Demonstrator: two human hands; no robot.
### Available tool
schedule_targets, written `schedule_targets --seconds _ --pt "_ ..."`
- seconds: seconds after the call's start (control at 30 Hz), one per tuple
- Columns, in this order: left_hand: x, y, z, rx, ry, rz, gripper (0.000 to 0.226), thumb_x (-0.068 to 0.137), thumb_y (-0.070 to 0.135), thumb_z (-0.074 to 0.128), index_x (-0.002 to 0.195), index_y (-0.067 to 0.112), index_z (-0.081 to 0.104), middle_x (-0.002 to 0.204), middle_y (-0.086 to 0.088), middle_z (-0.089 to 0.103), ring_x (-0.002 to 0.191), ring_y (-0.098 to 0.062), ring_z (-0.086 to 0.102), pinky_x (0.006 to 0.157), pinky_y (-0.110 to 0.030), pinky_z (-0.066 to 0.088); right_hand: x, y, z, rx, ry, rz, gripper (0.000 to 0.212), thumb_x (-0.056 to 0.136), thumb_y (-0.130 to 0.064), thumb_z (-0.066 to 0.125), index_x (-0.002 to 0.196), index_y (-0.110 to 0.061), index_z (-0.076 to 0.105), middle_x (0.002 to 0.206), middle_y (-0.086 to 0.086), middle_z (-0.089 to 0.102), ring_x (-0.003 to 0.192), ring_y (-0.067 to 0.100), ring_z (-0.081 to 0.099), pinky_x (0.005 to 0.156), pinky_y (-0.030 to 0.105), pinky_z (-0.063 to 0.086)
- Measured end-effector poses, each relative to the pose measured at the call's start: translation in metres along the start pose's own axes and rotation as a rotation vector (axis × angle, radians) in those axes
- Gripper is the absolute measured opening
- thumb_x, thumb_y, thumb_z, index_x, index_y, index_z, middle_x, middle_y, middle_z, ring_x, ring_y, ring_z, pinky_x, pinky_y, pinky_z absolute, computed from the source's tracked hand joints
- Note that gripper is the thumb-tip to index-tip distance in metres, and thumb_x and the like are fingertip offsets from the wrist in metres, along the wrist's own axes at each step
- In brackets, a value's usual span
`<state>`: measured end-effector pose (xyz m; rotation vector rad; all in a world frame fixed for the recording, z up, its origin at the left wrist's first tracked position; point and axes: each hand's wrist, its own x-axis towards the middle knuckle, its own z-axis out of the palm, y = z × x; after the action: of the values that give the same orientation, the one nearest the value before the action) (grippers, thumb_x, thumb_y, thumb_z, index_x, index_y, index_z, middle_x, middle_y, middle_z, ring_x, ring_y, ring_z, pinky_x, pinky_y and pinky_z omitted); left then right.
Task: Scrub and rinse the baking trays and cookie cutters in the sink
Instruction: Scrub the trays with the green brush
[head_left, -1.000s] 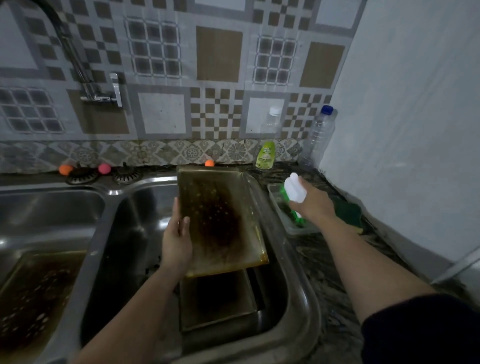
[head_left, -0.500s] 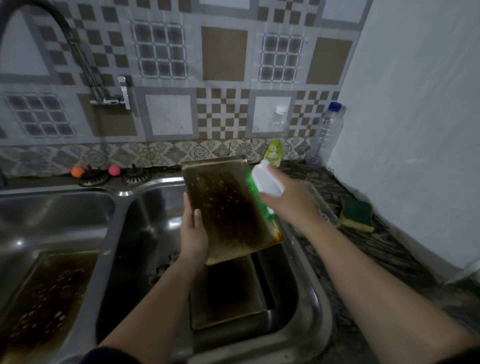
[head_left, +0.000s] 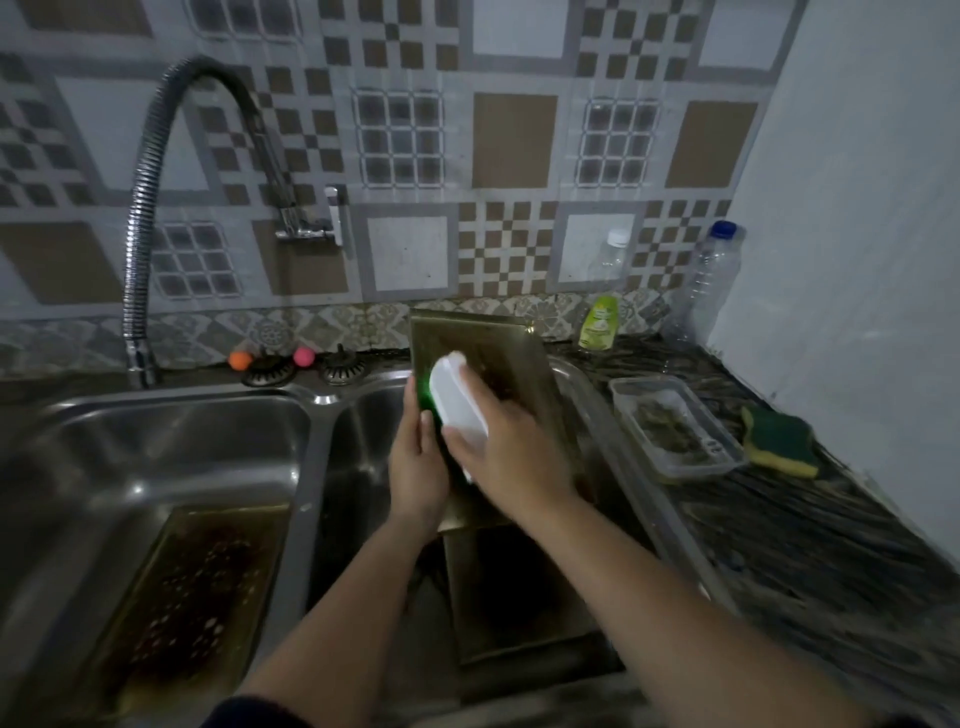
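While a burnt baking tray (head_left: 192, 587) lies flat in the left basin (head_left: 104, 441) of the steel sink, the flexible tap (head_left: 150, 208) bends over that basin from the tiled wall. Behind the divider sit an orange ball (head_left: 240, 360), two drain strainers (head_left: 270, 371) and a pink ball (head_left: 304, 356). Over the right basin a second tray (head_left: 514, 353) stands tilted, its top edge toward the wall, and below it another tray (head_left: 519, 587) lies in the basin. The left hand (head_left: 418, 467) holds the tilted tray by its left edge, fingers straight along it. The right hand (head_left: 511, 449) is curled round a white brush with green bristles (head_left: 460, 405) and presses it on the tray's face, hiding much of it. On the counter to the right stand a soap bottle (head_left: 597, 325), a clear container (head_left: 675, 426), a green sponge (head_left: 779, 441) and a blue-capped bottle (head_left: 711, 280).
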<state>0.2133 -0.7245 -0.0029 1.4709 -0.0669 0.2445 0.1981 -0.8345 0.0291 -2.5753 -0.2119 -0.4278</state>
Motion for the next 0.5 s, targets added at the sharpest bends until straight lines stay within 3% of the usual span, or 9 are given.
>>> schedule_targets --seconds 0.13,0.27,0.4,0.5 --pt "-0.002 0.001 -0.018 0.004 0.011 0.01 0.049 0.104 0.015 0.032 0.143 0.045 0.029 0.146 0.015 0.041 0.126 0.005 0.043 0.106 -0.019 0.034 -0.034 -0.008 0.019 0.05 0.007 -0.017 0.072 0.093 -0.053 0.048 0.151 -0.046 0.007 0.11 0.006 0.058 0.099 0.02 0.059 0.078 0.027 0.046" --pt "-0.012 -0.006 -0.008 -0.009 -0.091 0.04 0.05 0.104 0.015 0.032 0.148 0.039 0.029 0.143 0.016 0.046 0.131 -0.001 0.043 0.111 -0.034 0.036 0.036 -0.004 0.003 0.121 0.074 0.131 0.071 0.093 -0.049 0.051 0.15 -0.048 0.007 0.123 0.008 0.059 0.099 0.021 0.062 0.077 0.028 0.051" --pt "-0.003 0.003 -0.01 -0.04 -0.041 0.046 0.05 0.104 0.012 0.032 0.149 0.032 0.028 0.136 0.033 0.042 0.123 0.018 0.039 0.102 -0.013 0.035 0.041 0.003 -0.004 0.115 0.045 0.158 0.071 0.092 -0.048 0.053 0.15 -0.047 0.012 0.13 0.009 0.056 0.109 0.024 0.059 0.078 0.026 0.042" --pt "0.01 0.006 -0.021 -0.017 0.047 0.032 0.051 0.103 0.011 0.033 0.15 0.029 0.026 0.139 0.029 0.033 0.125 0.017 0.03 0.09 0.002 0.029 -0.014 0.005 0.01 0.1 0.028 0.051 0.076 0.088 -0.049 0.056 0.149 -0.048 0.01 0.139 0.006 0.048 0.119 0.022 0.053 0.091 0.029 0.046"
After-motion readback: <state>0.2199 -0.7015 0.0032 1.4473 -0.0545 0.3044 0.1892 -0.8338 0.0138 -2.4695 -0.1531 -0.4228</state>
